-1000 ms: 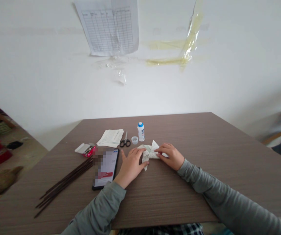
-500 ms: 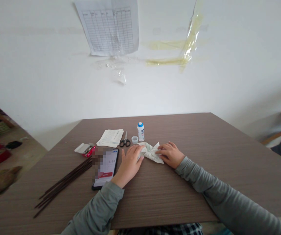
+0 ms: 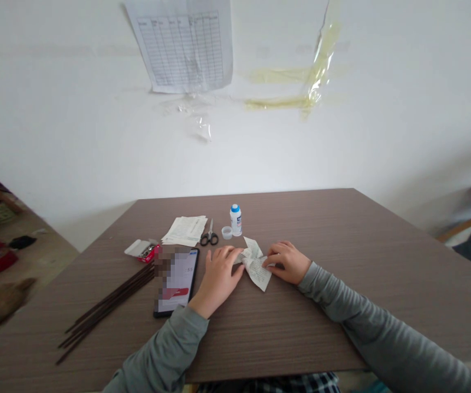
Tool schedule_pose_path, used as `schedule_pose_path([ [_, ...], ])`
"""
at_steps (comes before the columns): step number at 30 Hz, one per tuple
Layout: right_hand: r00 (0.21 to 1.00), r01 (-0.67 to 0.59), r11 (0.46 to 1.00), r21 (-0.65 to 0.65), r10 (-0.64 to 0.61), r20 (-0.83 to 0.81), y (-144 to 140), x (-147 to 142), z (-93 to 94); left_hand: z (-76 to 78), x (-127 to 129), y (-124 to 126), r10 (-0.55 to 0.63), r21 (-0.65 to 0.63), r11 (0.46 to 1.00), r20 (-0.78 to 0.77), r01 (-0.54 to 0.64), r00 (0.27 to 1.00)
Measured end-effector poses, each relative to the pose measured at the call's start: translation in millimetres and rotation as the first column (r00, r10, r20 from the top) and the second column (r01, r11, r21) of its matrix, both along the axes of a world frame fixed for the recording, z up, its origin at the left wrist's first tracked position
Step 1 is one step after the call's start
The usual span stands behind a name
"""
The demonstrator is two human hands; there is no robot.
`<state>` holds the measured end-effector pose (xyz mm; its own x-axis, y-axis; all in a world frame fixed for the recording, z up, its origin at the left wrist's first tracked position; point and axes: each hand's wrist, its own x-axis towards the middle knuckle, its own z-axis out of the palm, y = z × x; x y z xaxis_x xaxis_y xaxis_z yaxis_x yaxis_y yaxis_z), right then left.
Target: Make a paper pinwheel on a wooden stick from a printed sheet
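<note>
A printed sheet of paper [image 3: 259, 271], folded into a pinwheel-like shape with pointed flaps, sits on the table between my hands. My left hand [image 3: 218, 275] grips its left side between thumb and fingers. On the right side, my right hand [image 3: 288, 263] pinches an edge of the folded paper with bent fingers. Just behind the paper stand a white bottle with a blue top [image 3: 236, 220] and a small clear cap [image 3: 227, 233]. Black-handled scissors [image 3: 210, 236] lie beyond my left hand.
A stack of printed paper squares [image 3: 184, 230] lies left of the scissors. A phone [image 3: 180, 284], a small open red and white box [image 3: 143, 250] and several thin dark sticks [image 3: 108, 305] are on the left of the brown table [image 3: 362, 240]. A white wall rises behind.
The folded paper has turned, with one flap now pointing toward me and another pointing away. My right hand's fingers have closed more on its edge. The clear cap has shifted slightly.
</note>
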<state>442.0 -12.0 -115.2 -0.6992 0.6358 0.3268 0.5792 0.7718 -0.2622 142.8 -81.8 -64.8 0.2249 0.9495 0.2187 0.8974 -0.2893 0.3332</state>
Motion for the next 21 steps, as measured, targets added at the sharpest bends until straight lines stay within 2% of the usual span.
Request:
schedule_pose_path([
  [4,0.998,-0.039,0.999,0.027,0.040,-0.040,1,1,-2.6,0.0,-1,3,0.000,-0.017,1.000,0.009,0.000,1.000],
  [11,0.992,-0.017,0.997,0.075,0.026,-0.123,1,-5,-12.7,6.2,11,-5,-0.056,-0.105,0.993,0.044,0.061,0.997],
  [15,0.987,-0.022,0.995,0.094,0.037,-0.156,4,-5,-15.6,7.8,17,-5,-0.051,-0.119,0.991,0.031,0.054,0.998],
  [21,0.988,0.105,0.986,0.132,-0.088,-0.129,-3,-11,-16.7,6.7,20,-3,-0.047,-0.088,0.995,-0.003,0.047,0.999],
])
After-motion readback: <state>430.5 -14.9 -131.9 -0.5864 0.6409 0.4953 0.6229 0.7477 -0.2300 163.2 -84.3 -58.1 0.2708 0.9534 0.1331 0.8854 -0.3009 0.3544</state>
